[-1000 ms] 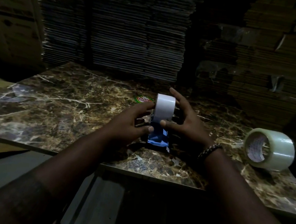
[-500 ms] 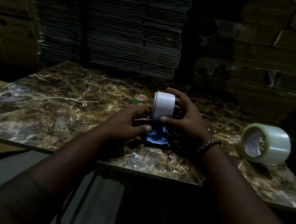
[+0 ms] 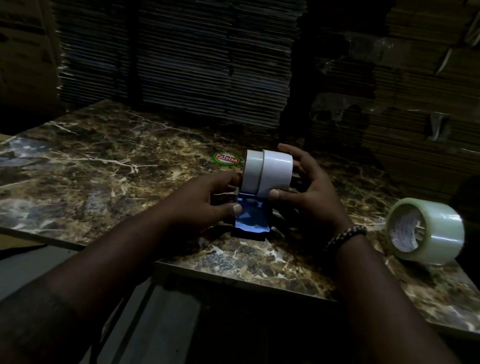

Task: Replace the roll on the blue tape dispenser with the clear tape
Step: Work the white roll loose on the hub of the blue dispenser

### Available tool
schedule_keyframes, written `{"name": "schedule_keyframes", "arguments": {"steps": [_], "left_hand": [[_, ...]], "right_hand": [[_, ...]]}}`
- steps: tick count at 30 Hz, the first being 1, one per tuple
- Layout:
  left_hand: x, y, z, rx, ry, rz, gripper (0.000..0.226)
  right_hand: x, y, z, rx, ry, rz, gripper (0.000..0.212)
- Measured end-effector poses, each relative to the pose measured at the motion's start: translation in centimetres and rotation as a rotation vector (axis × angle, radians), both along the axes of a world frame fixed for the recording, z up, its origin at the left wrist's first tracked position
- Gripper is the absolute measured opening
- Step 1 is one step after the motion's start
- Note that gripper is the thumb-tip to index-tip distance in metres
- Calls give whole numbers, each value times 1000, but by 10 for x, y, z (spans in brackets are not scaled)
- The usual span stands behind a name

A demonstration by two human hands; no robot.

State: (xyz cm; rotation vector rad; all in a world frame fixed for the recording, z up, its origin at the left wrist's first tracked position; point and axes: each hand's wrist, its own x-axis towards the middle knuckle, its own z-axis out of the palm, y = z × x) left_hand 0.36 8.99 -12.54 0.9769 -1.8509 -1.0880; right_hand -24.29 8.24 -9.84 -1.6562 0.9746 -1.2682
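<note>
The blue tape dispenser stands on the marble table, near its front edge. My left hand grips the dispenser's left side. My right hand is wrapped around the white tape roll, which sits shifted to the right, partly off the dispenser's pale hub. The clear tape roll lies on its curved side at the right end of the table, apart from both hands.
A round red and green sticker is on the tabletop behind the dispenser. Tall stacks of flattened cardboard rise right behind the table. A printed carton leans at the far left. Floor shows below the table's front edge.
My right hand has slid the white roll to the right, uncovering the dispenser's hub on the left. My left hand stays on the dispenser. The clear roll has not moved.
</note>
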Motion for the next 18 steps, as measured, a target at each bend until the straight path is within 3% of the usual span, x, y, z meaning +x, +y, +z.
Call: {"name": "schedule_keyframes", "arguments": {"steps": [18], "left_hand": [[-2,5,5,-44,-31,55,40]], "right_hand": [[-16,5,-1,41,-83,-13,83]]}}
